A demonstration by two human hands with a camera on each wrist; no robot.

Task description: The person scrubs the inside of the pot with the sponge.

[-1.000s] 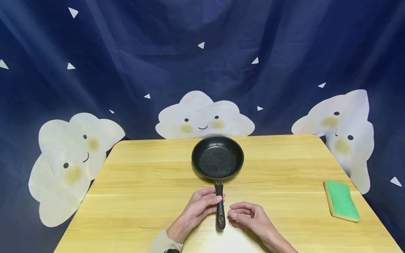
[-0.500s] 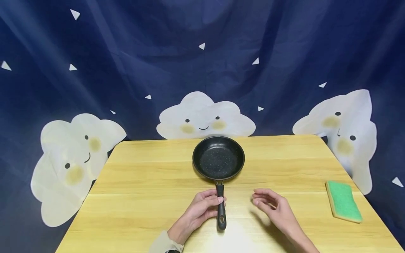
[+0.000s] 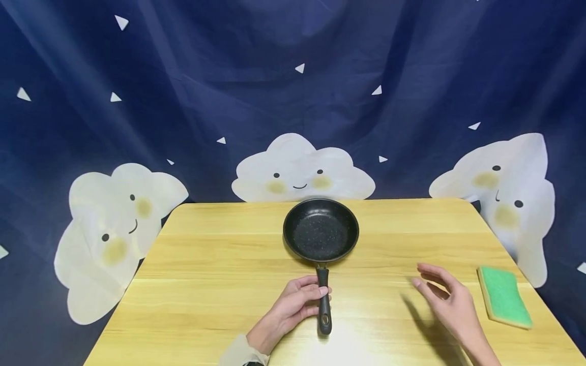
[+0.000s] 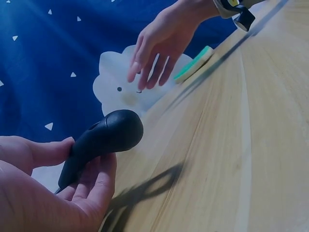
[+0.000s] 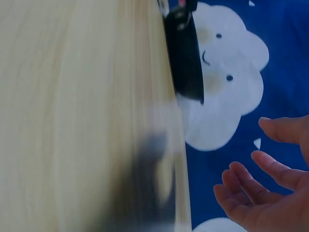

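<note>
Near the front of the wooden surface [image 3: 206, 284], the handle [image 3: 324, 317] of a black frying pan [image 3: 321, 234] is pinched by the left hand [image 3: 293, 306]. The right hand [image 3: 450, 302] is held above the surface, thumb spread from fingers, near a green sponge [image 3: 505, 296]. Toward the far edge, the pan's bowl [image 3: 319, 239] is backed by a cloud-printed blue curtain [image 3: 256, 76].

A dark blue fabric curtain [image 3: 256, 101] is hanging in soft folds across the upper part of the head view, with small white triangles [image 3: 299, 68] dotting it. A white smiling cloud print with yellow cheeks [image 3: 93, 213] is leaning at the left, a second white cloud print [image 3: 299, 168] is sitting upright near the centre, and a third white cloud print [image 3: 526, 173] is tilting sideways at the right. A yellowish wood-grain table with rounded far corners [image 3: 206, 264] is spreading across the lower half, glaring brightly at bottom centre.
</note>
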